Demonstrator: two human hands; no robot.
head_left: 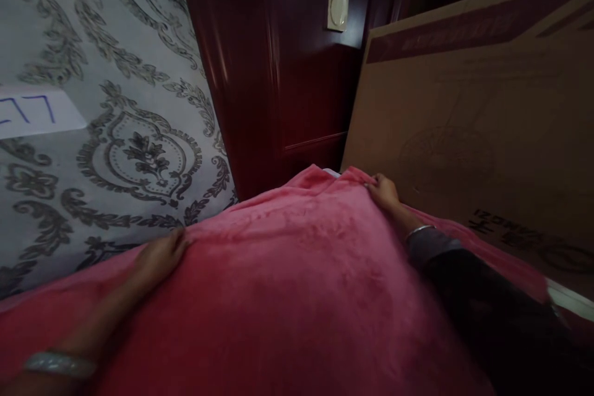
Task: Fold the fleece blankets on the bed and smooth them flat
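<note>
A pink plush blanket [278,284] is spread in front of me, with raised folds along its far edge. My right hand [383,190] pinches the blanket near its far right corner, thumb and fingers closed on the cloth. Over on the left, beside the wall, my left hand [162,253] lies on the blanket with its fingers curled into the fabric. It is somewhat blurred. From its fingertips a crease runs across the cloth to the right. A small white bit [331,172] shows past the blanket's far edge, between two folds.
Grey patterned wallpaper [143,154] with a paper label [39,112] borders the left side. A dark red panel [306,86] with a round-dial switch plate [338,8] stands ahead. One large cardboard box [445,105] leans along the right. A pale edge [570,298] shows at lower right.
</note>
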